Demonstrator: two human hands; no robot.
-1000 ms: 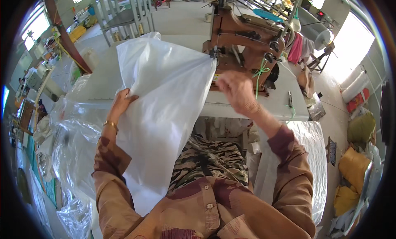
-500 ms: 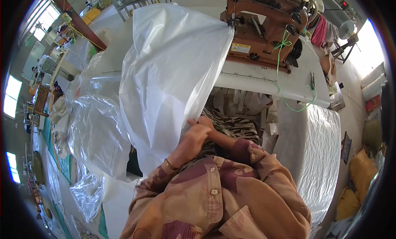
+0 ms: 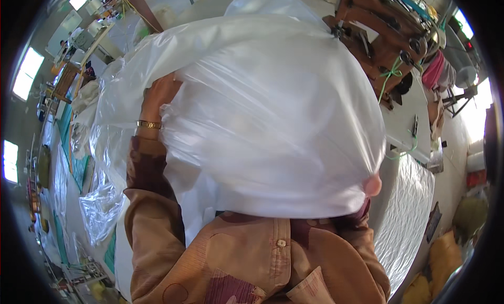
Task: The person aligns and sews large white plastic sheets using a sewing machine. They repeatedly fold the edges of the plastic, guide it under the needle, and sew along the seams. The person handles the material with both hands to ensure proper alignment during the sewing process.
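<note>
A large white plastic sheet (image 3: 283,120) billows across the middle, spread between my hands and hiding much of the table. Its far right edge reaches the presser area of a brown sewing machine (image 3: 375,28). At the left, my left hand (image 3: 164,93) is closed on a gathered fold of the sheet, its fingertips partly covered by plastic. Low on the right, close to my body, my right hand (image 3: 372,186) pinches the sheet's corner; only the thumb area shows and the other fingers are behind the plastic.
Crumpled clear plastic (image 3: 107,233) hangs at the left. Green thread (image 3: 392,70) dangles from the machine above the white worktable (image 3: 407,115). A roll of shiny white material (image 3: 407,209) stands at my right. Yellow sacks (image 3: 445,257) lie on the floor beyond it.
My hands, close together before, have moved wide apart, left hand forward-left and right hand to the right. The sheet between them has spread and puffed up. The view has shifted.
</note>
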